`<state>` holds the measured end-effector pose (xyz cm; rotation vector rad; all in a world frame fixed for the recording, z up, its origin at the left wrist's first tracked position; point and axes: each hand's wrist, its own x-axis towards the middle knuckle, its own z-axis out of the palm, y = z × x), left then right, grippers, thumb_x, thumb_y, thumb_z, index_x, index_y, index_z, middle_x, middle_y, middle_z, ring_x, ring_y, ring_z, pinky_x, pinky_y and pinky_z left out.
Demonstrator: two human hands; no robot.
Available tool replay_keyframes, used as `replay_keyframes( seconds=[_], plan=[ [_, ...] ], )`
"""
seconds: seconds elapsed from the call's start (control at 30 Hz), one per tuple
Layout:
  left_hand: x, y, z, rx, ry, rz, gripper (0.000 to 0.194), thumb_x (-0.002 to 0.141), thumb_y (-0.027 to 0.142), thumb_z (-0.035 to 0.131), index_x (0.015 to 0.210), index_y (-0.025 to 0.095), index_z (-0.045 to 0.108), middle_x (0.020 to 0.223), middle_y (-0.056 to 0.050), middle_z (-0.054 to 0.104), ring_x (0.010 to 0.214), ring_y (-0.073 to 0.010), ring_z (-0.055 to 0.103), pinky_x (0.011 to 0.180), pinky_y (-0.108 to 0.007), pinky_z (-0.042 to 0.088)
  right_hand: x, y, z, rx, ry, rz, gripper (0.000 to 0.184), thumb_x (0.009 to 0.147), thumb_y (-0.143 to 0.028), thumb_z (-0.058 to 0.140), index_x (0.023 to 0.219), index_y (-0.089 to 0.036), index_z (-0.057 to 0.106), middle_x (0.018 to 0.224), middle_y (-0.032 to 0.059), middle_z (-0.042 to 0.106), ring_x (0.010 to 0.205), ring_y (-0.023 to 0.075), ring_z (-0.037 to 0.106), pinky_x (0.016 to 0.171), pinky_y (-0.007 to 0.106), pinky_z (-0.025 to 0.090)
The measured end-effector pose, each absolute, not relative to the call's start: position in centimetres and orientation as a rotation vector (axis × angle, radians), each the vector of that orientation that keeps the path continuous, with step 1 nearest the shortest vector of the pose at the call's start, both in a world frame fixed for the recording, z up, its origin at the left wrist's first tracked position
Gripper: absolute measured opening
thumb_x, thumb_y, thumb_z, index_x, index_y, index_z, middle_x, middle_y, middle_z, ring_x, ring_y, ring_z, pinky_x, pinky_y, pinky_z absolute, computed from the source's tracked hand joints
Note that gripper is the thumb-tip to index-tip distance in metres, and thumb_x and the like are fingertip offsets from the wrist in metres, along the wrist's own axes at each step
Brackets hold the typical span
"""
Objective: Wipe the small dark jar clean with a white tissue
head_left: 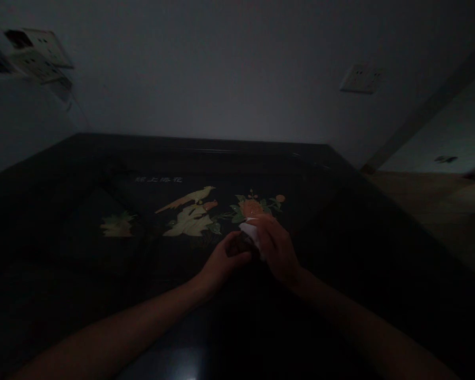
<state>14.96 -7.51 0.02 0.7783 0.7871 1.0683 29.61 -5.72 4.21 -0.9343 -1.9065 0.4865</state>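
The scene is very dim. Both my hands meet over a black lacquered table top painted with birds and flowers. My left hand is closed around a small dark object that I cannot make out. My right hand is closed on a white cloth or tissue and presses it against that dark object. The fingertips of both hands touch.
White wall sockets sit on the wall at upper left and upper right. White characters are painted above the bird. A wooden floor lies to the right of the table.
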Motion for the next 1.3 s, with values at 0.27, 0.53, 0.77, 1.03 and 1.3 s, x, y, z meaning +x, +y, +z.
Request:
replay_keyframes(
  seconds=[0.27,0.53,0.77,1.03,1.3],
  plan=[
    [15.0,-7.5,0.0,0.753,0.835,1.082,0.051,0.054,0.025,0.084,0.099,0.017,0.06,0.095,-0.004,0.067,0.093,-0.0202,0.06,0.088,-0.032,0.043,29.6,-6.0,4.0,-0.83,-2.145,0.138,0.027,0.09,-0.019,0.042,0.108,-0.019,0.062,0.111,0.0128,0.061,0.112,0.0239,0.054,0.095,0.04,0.044],
    [14.8,-7.6,0.1,0.773,0.763,1.063,0.054,0.056,0.031,0.083,0.104,0.017,0.061,0.099,-0.007,0.068,0.095,-0.0229,0.062,0.088,-0.033,0.043,29.4,-5.5,4.7,-0.999,-1.673,0.851,0.033,0.092,-0.033,0.038,0.093,-0.02,0.069,0.098,0.0059,0.07,0.093,0.0204,0.063,0.084,0.034,0.047],
    [14.8,-7.7,0.1,0.761,0.728,1.048,0.058,0.057,0.029,0.083,0.109,0.018,0.061,0.111,-0.009,0.066,0.105,-0.0268,0.06,0.095,-0.037,0.041,29.2,-4.8,3.7,-1.078,-1.156,1.382,0.036,0.084,-0.047,0.047,0.085,-0.021,0.072,0.083,0.0028,0.073,0.081,0.021,0.067,0.073,0.032,0.05],
    [14.8,-7.6,-0.4,0.762,0.709,1.062,0.059,0.057,0.031,0.083,0.11,0.019,0.061,0.11,-0.009,0.067,0.105,-0.0261,0.06,0.095,-0.037,0.041,29.4,-5.4,3.9,-1.093,-1.453,1.059,0.043,0.092,-0.047,0.034,0.094,-0.02,0.068,0.092,0.0053,0.071,0.089,0.0214,0.065,0.081,0.035,0.05],
    [15.0,-7.4,-0.3,0.759,0.803,1.126,0.051,0.053,0.023,0.084,0.097,0.017,0.059,0.095,-0.004,0.066,0.094,-0.0204,0.06,0.083,-0.03,0.044,29.4,-6.1,4.2,-0.918,-2.103,0.272,0.032,0.092,-0.022,0.037,0.115,-0.021,0.059,0.118,0.0121,0.06,0.115,0.024,0.053,0.098,0.043,0.043]
  ],
)
